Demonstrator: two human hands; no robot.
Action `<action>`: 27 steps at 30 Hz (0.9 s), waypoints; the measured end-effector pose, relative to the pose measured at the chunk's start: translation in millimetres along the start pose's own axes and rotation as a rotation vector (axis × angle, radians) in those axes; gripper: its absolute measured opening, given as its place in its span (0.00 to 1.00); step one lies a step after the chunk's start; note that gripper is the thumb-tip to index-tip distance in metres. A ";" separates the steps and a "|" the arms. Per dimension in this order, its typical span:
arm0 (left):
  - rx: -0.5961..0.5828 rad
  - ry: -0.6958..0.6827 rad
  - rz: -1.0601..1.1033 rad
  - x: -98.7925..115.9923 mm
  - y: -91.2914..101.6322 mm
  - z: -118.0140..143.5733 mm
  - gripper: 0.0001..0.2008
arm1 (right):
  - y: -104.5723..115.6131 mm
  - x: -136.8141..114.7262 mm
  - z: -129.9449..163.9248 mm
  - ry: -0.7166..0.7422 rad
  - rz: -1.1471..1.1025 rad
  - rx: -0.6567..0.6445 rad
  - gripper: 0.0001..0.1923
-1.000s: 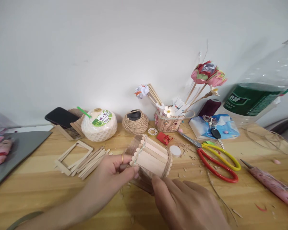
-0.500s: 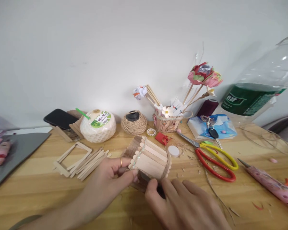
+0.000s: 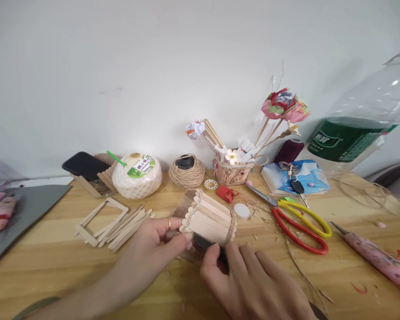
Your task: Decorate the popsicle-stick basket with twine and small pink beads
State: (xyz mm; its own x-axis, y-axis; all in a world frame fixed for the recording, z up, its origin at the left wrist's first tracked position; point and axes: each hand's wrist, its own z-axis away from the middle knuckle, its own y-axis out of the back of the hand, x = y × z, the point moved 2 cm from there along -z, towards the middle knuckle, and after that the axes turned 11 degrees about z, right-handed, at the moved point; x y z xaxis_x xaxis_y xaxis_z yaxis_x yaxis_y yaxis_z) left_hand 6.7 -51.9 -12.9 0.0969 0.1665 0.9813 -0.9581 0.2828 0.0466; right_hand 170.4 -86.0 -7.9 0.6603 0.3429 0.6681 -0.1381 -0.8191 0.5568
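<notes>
A small holder (image 3: 208,218) covered with craft sticks lies tilted between my hands, with a glittery trim along its left end and twine near its right end. My left hand (image 3: 163,242) grips the left end, the thumb on the near side and the fingers behind. My right hand (image 3: 250,280) is closed at the lower right edge, thumb and fingers bent around it. Between the two thumbs shows a dark strip (image 3: 203,242); whether it is a separate piece or the bare wall of the holder I cannot tell. My right fingertips are partly hidden.
Loose craft sticks (image 3: 130,229) lie at left, near a twine ball (image 3: 187,171). Scissors (image 3: 296,222) and a pink glue gun (image 3: 376,258) lie at right. Behind stand a decorated flower basket (image 3: 233,172), a white coconut (image 3: 138,180) and a large plastic bottle (image 3: 350,133).
The holder has turned very slightly, and my right hand has shifted a little upward along its near edge. My left hand keeps its grip.
</notes>
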 end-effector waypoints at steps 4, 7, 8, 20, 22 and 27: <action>0.032 0.007 0.004 1.0 1.7 -2.8 0.09 | -7.4 -1.4 4.8 -0.025 -0.020 0.039 0.11; 0.027 0.047 0.034 0.2 1.7 -3.7 0.09 | -13.2 2.0 8.1 -0.075 -0.062 0.043 0.11; 0.025 0.063 0.039 0.0 1.6 -3.7 0.09 | -15.3 3.6 8.9 -0.091 -0.099 0.035 0.12; 0.007 -0.038 0.128 -4.9 13.8 -8.5 0.09 | -27.6 42.3 10.5 -0.597 -0.760 -0.247 0.08; -0.008 -0.043 0.135 -6.9 15.1 -9.4 0.09 | -21.6 41.0 10.9 -0.510 -0.825 -0.289 0.07; -0.031 -0.044 0.130 -6.5 14.7 -9.3 0.11 | -11.9 31.5 10.8 -0.305 -0.757 -0.276 0.08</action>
State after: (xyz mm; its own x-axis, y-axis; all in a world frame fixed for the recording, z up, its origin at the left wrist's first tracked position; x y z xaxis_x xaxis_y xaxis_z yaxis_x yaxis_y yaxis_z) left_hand -5.5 -40.0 -20.4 -0.0398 0.1620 0.9860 -0.9529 0.2908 -0.0862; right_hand 200.9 -70.4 1.2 0.8108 0.5809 -0.0714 0.2712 -0.2648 0.9254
